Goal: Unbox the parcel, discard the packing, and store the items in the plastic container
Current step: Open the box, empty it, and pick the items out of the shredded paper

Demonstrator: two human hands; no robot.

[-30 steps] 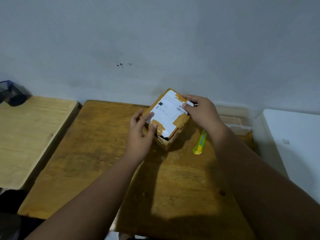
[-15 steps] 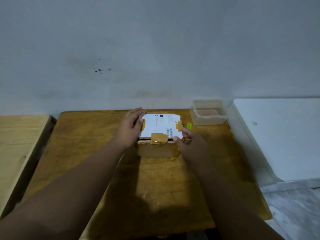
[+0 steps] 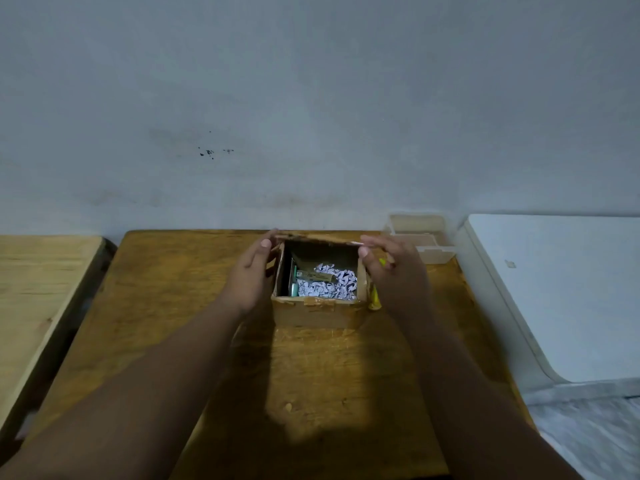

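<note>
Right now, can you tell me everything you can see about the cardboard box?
The cardboard box is small, brown and worn, with tan tape scraps along its near rim. It stands upright on the wooden table, open, its lid flap tipped back toward the wall. Inside lie crumpled printed paper, a small brown packet and something pale green along its left side. The left hand and right hand flank it, fingertips at the lid's corners. A yellow cutter lies just beside its right wall.
</note>
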